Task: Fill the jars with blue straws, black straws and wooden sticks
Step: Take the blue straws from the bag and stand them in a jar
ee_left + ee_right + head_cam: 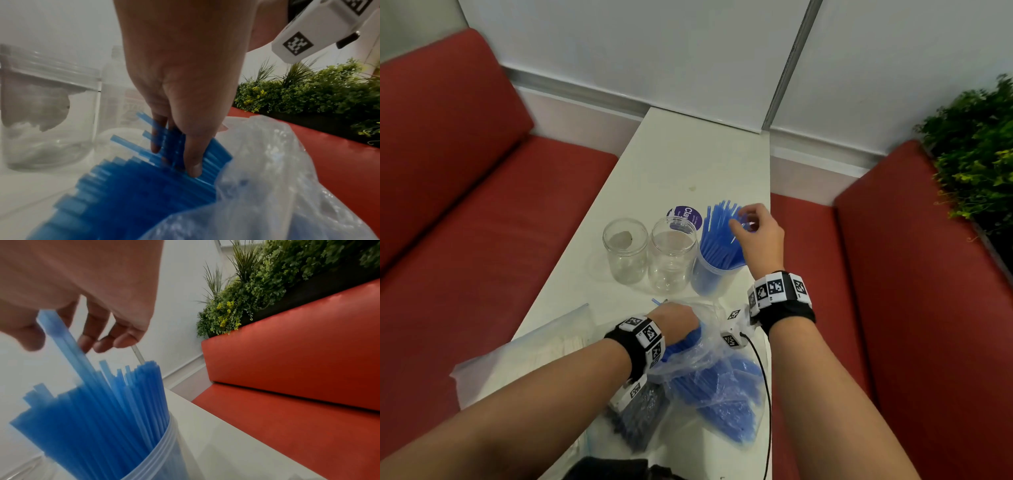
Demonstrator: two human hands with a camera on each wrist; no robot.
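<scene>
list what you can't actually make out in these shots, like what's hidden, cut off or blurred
- Left hand fingertips: head view, hidden inside the clear bag; the left wrist view shows them on the bagged blue straws.
- Purple sticker: head view, text half covered by the middle jar.
- Black straws: head view, partly under the left wrist mount.
- Wooden sticks: head view, blurred inside their bag.
- Whether the right hand grips the raised straw: right wrist view, motion blur.

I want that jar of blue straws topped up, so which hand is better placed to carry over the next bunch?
Left. The left hand already grips straws in the plastic bag; the right hand is at the blue-straw jar.
</scene>
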